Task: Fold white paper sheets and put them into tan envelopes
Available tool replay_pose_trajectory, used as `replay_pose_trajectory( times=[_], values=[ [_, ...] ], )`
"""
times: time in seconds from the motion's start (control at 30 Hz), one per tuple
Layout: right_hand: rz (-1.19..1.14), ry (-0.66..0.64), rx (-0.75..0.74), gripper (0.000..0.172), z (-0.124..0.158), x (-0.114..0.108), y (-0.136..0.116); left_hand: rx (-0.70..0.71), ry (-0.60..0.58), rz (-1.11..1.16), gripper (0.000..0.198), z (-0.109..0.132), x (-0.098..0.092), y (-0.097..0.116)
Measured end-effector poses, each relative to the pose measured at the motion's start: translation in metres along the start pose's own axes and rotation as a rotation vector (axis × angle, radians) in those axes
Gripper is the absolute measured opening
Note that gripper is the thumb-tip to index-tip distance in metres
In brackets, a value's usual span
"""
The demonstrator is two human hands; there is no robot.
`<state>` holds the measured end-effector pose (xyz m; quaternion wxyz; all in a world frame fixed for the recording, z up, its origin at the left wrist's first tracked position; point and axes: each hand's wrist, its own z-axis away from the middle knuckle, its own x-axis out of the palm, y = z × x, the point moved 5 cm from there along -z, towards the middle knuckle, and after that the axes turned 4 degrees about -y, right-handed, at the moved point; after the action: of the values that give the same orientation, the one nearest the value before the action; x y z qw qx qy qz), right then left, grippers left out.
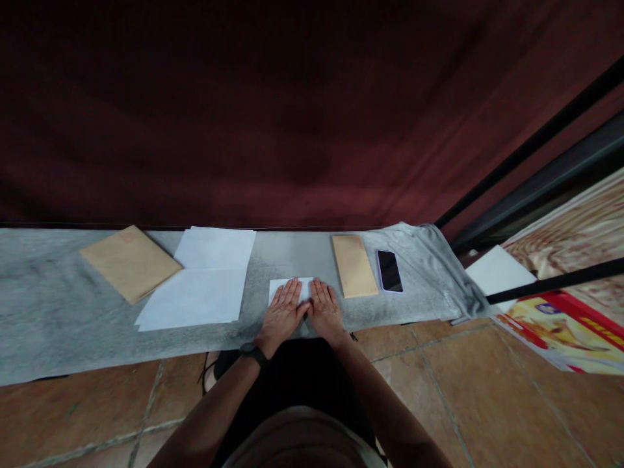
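Lying askew at the far left of the grey cloth (pixel 39 299), a wide brown envelope (pixel 129 263) had its right corner over the loosely stacked white sheets (pixel 209 276), which bore a crease across the middle. Right of these, near the cloth's front edge, the small white paper (pixel 274 290) lay under both hands. The left hand (pixel 283 315), with a dark watch (pixel 253 353) at its wrist, pressed palm down on it, fingers stretched out flat. The right hand (pixel 325 312) lay just beside, also palm down with fingers extended, over the paper's right end; the thumbs came close together, though whether they touched could not be told. Farther right, a narrow brown envelope (pixel 354 266) sat slightly tilted, and next to it a phone (pixel 390 271) showed a dark screen. Beyond the cloth's right end stood a red and yellow printed box (pixel 570 328).
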<state>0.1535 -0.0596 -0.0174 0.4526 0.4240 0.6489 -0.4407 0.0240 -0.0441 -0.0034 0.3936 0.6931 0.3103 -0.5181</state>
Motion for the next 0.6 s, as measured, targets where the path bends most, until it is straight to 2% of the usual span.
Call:
replay_pose_trajectory(
  times=[0.13, 0.3, 0.47, 0.6],
  values=[
    [-0.013, 0.027, 0.012, 0.059, 0.0, -0.003, -0.001, -0.067, 0.012, -0.019, 0.066, 0.009, -0.003, -0.021],
    [-0.008, 0.014, 0.021, 0.059, -0.001, -0.005, -0.002, -0.161, 0.038, -0.025, 0.065, 0.019, -0.007, -0.038],
    [-0.004, 0.015, 0.028, 0.059, 0.0, -0.006, -0.003, -0.257, 0.103, 0.009, 0.064, 0.027, -0.012, -0.05],
    [-0.001, 0.022, 0.028, 0.058, 0.001, -0.007, -0.003, -0.311, 0.135, 0.13, 0.057, 0.032, -0.013, -0.053]
  ],
)
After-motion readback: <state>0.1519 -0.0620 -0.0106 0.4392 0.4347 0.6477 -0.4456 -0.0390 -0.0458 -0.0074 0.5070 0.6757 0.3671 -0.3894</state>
